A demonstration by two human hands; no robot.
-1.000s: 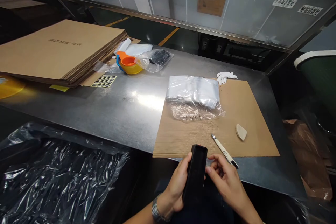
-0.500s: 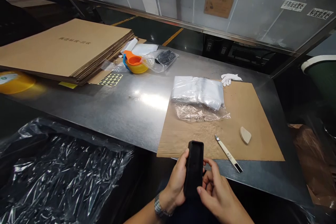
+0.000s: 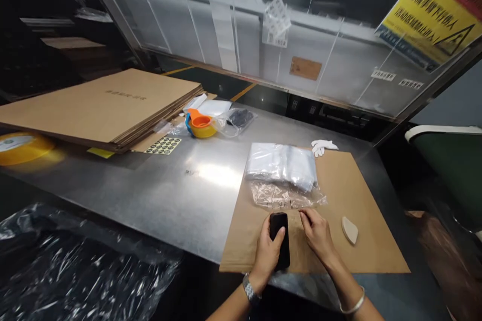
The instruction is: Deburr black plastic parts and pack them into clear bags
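A black, phone-sized case (image 3: 283,248), its smooth face toward me, sits in my left hand (image 3: 266,251), with the thumb across it. Just to the right, my right hand (image 3: 316,233) is closed over the cardboard sheet (image 3: 371,210), thumb and fingertips pinched. What they hold, if anything, is hidden by the hand. The pale-handled knife marked A26 does not show now; my hand and forearm cover the area where it lay. A small beige wedge-shaped block (image 3: 350,230) lies right of my right hand.
Clear plastic bags (image 3: 280,165) and a white glove (image 3: 323,147) lie toward the back. Left are stacked cardboard (image 3: 150,110), a roll of yellow tape (image 3: 24,148), an orange-and-yellow tape holder (image 3: 201,125) and round labels (image 3: 163,146). Black plastic (image 3: 86,266) hangs at lower left.
My right hand has left the case and moved forward over the knife's spot. My left hand alone holds the case, turned from its hollow side to its smooth side. The view has tilted up.
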